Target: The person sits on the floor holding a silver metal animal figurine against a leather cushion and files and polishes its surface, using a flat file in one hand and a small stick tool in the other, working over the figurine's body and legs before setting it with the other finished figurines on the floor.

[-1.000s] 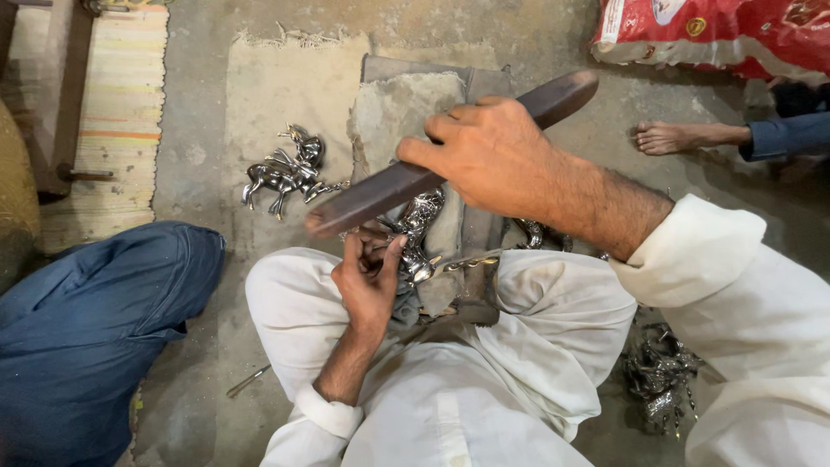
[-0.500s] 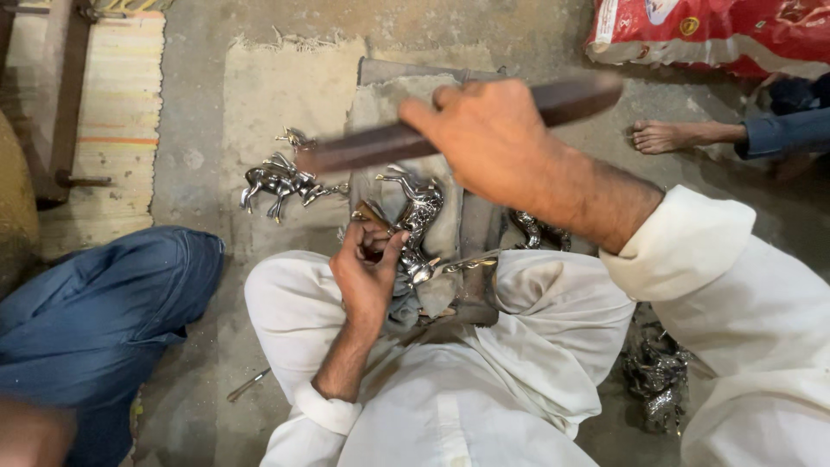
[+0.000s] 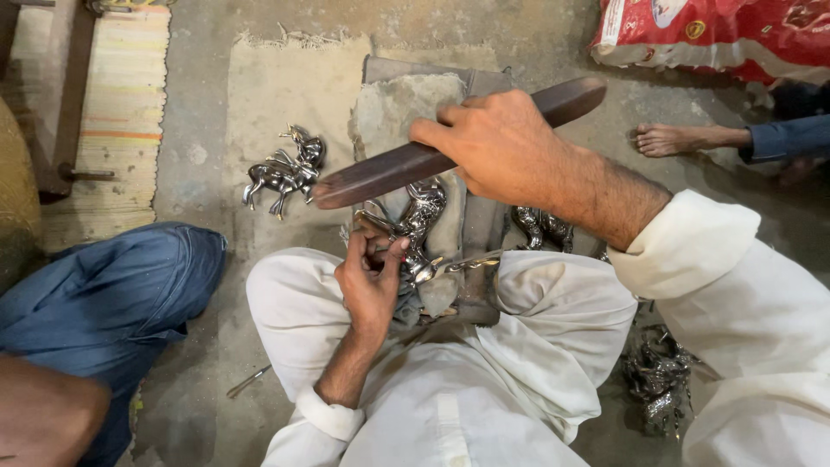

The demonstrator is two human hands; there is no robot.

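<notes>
Left hand (image 3: 370,281) half-hides the silver horse figurine (image 3: 415,227), pinching it; at two o'clock, right hand (image 3: 500,143) fist-wraps the dark file (image 3: 406,166).

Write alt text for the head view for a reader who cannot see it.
A person in white clothes sits on a concrete floor, the right hand holding a long dark wooden bat above a shiny metal horse figure that the left hand steadies. Another metal horse lies on the floor to the left.
</notes>
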